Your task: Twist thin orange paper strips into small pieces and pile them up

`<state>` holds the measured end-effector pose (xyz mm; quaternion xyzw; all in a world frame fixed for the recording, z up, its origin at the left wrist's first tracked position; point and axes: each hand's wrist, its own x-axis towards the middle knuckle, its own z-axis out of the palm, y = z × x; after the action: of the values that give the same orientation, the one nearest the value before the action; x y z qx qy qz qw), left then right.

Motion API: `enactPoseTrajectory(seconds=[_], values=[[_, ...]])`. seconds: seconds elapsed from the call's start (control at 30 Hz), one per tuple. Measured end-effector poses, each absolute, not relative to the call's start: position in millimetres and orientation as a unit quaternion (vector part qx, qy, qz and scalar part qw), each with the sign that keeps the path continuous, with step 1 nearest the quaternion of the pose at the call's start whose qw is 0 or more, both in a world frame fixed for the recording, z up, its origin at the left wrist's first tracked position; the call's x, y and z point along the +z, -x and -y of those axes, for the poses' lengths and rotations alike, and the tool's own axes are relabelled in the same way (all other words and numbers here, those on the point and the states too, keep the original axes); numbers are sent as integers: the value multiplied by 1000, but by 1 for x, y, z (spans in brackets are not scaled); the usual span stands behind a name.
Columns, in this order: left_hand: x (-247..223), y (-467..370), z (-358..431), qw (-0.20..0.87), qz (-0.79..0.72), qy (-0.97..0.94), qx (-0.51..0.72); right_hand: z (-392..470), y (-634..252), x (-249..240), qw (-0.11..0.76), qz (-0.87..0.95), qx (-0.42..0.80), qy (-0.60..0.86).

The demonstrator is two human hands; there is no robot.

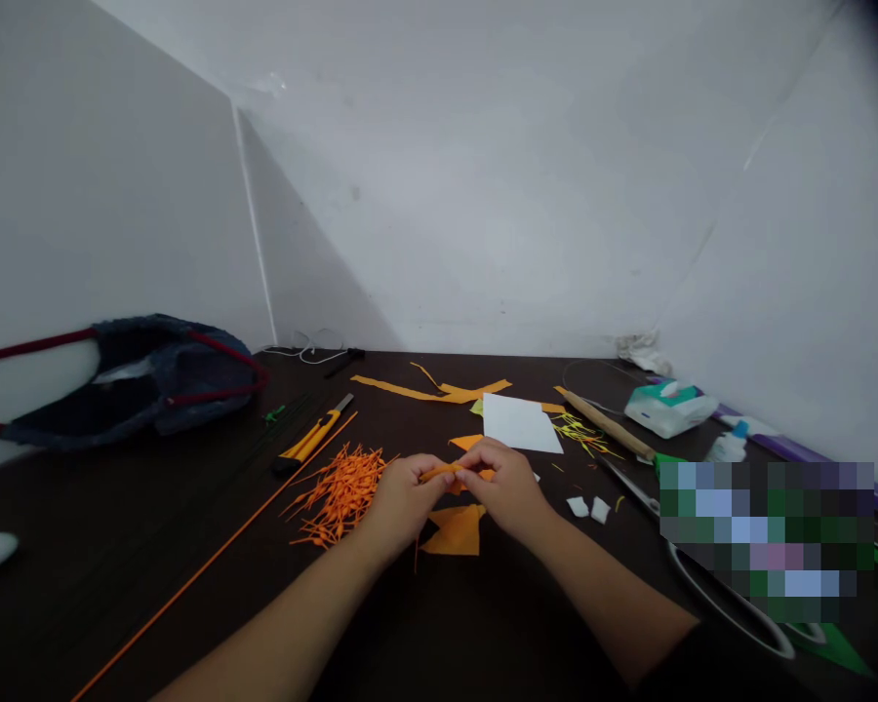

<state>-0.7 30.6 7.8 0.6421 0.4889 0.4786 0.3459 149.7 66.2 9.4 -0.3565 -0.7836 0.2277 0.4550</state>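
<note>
Near the middle of the dark table, my left hand point(408, 492) and my right hand point(503, 487) meet, fingertips pinched on a small piece of orange paper point(439, 474). Both hands are closed on it. Below them lies an orange paper piece point(455, 532) with pointed edges. Just left of my left hand is a pile of thin orange stems point(343, 492) with small bulbs. A white sheet point(521, 423) rests beyond my right hand, over orange paper strips point(424, 390).
A yellow cutter point(313, 437) and a long orange stick point(212, 556) lie left. Further left is a dark bag point(168, 375). On the right are scissors point(692, 575), a wooden stick point(606, 423), a wipes pack point(669, 408) and a glue bottle point(729, 445).
</note>
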Motion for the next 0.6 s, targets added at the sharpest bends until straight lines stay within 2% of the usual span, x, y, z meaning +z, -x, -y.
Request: enactPoseTrajectory(seconds=[0.27,0.6], values=[[13,1,-26,358,-474,-665,453,-67,-148,6,450,662,457,387],[17,-1,-25,369,-473,-653,463,-63,-149,13,409,741,391,361]])
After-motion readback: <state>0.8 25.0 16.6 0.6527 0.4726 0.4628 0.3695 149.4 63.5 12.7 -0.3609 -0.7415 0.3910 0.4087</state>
